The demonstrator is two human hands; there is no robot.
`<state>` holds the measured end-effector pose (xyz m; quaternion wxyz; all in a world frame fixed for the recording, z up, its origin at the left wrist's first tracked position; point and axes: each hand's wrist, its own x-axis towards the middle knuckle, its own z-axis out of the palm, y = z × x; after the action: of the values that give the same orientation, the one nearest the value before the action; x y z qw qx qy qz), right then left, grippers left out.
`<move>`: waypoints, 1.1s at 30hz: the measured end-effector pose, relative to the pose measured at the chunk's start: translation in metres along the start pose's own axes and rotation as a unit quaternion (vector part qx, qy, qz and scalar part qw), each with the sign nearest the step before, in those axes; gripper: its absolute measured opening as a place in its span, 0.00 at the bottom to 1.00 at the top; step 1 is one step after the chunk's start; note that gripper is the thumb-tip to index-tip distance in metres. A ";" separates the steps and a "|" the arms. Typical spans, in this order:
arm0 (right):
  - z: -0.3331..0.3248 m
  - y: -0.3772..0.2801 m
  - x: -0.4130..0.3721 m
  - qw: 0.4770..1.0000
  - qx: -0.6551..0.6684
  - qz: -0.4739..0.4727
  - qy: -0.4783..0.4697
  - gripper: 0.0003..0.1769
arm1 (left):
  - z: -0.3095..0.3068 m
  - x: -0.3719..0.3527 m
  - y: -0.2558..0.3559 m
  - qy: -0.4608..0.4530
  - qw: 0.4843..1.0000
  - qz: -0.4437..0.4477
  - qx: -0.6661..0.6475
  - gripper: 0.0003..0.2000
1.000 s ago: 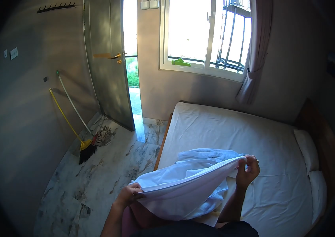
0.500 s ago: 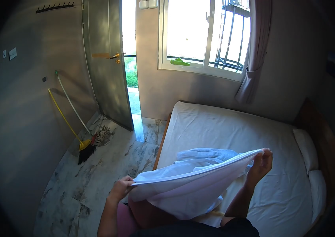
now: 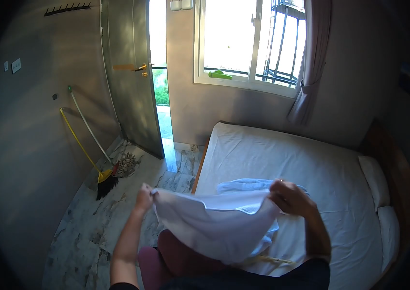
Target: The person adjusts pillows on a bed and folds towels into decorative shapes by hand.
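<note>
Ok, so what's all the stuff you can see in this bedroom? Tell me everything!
white cloth: 1, white, stretched between both hands
bed: 1, white sheet, right side of room
pale blue cloth: 1, on the bed behind the white cloth
pillows: 2, white, bed's right end
broom: 1, yellow handle, leaning on left wall
mop: 1, white handle, beside the broom
door: 1, grey, ajar
window: 1, bright, above the bed
green thing: 1, on the sill
curtain: 1, greyish, tied back
left hand: 1, gripping the cloth
right hand: 1, gripping the cloth
</note>
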<state>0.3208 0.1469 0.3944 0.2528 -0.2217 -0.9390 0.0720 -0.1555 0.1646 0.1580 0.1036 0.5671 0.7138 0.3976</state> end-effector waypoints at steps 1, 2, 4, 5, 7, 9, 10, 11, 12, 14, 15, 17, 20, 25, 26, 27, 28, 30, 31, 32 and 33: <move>0.008 0.020 0.006 0.990 -0.134 -0.026 -0.020 0.08 | -0.009 0.021 0.001 0.024 0.998 0.053 0.026 0.04; 0.007 0.043 0.009 0.958 -0.280 -0.015 -0.055 0.06 | -0.019 0.045 0.007 0.048 0.992 0.106 0.053 0.07; -0.040 0.061 0.020 0.871 -0.490 -0.012 0.002 0.05 | -0.054 0.083 0.055 0.121 0.969 0.205 0.068 0.08; -0.068 0.061 0.025 0.890 -0.448 0.021 0.081 0.08 | -0.071 0.102 0.085 0.164 0.957 0.238 0.041 0.07; -0.121 0.044 0.033 0.757 -0.643 0.092 0.068 0.07 | -0.105 0.125 0.151 0.248 0.931 0.238 -0.127 0.08; -0.155 0.028 0.016 0.722 -0.658 0.095 0.194 0.10 | -0.145 0.111 0.217 0.370 0.864 0.340 -0.030 0.10; -0.167 0.020 0.008 0.684 -0.686 0.063 0.240 0.10 | -0.147 0.106 0.227 0.356 0.859 0.362 -0.064 0.10; -0.171 0.014 0.000 0.689 -0.678 0.063 0.249 0.10 | -0.148 0.101 0.234 0.341 0.854 0.381 -0.097 0.10; -0.172 0.008 -0.008 0.694 -0.669 0.062 0.257 0.11 | -0.148 0.098 0.236 0.327 0.847 0.399 -0.130 0.09; -0.166 0.009 -0.027 0.704 -0.664 0.050 0.247 0.12 | -0.131 0.090 0.208 0.238 0.892 0.385 0.010 0.09; -0.160 0.013 -0.035 0.713 -0.660 0.056 0.230 0.12 | -0.117 0.087 0.187 0.191 0.904 0.375 0.081 0.09; -0.147 0.020 -0.046 0.730 -0.652 0.069 0.193 0.12 | -0.078 0.093 0.135 0.109 0.941 0.321 -0.027 0.07; -0.127 0.023 -0.044 0.736 -0.646 0.058 0.195 0.08 | -0.062 0.072 0.124 0.101 0.937 0.332 0.023 0.05; -0.115 0.026 -0.037 0.745 -0.629 0.061 0.213 0.08 | -0.043 0.050 0.105 0.106 0.963 0.242 -0.043 0.06; -0.113 0.026 -0.036 0.745 -0.628 0.063 0.218 0.08 | -0.041 0.048 0.101 0.110 0.965 0.231 -0.047 0.06; -0.111 0.026 -0.036 0.744 -0.627 0.065 0.222 0.09 | -0.039 0.046 0.097 0.113 0.968 0.220 -0.052 0.06; -0.110 0.025 -0.037 0.744 -0.625 0.067 0.225 0.09 | -0.038 0.045 0.094 0.112 0.969 0.211 -0.063 0.06; -0.107 0.030 -0.041 0.742 -0.631 0.046 0.223 0.10 | -0.034 0.044 0.084 0.106 0.973 0.183 -0.090 0.06; -0.105 0.031 -0.043 0.740 -0.633 0.036 0.222 0.11 | -0.031 0.045 0.079 0.102 0.975 0.169 -0.102 0.06; -0.103 0.031 -0.043 0.749 -0.622 0.043 0.227 0.11 | -0.028 0.046 0.075 0.100 0.976 0.162 -0.101 0.06; -0.101 0.030 -0.041 0.757 -0.610 0.049 0.231 0.11 | -0.027 0.047 0.074 0.098 0.978 0.156 -0.100 0.05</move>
<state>0.4151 0.1569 0.4561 0.2692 -0.3848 -0.6852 -0.5567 -0.1340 0.1974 0.2406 0.0260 0.6167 0.5800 0.5315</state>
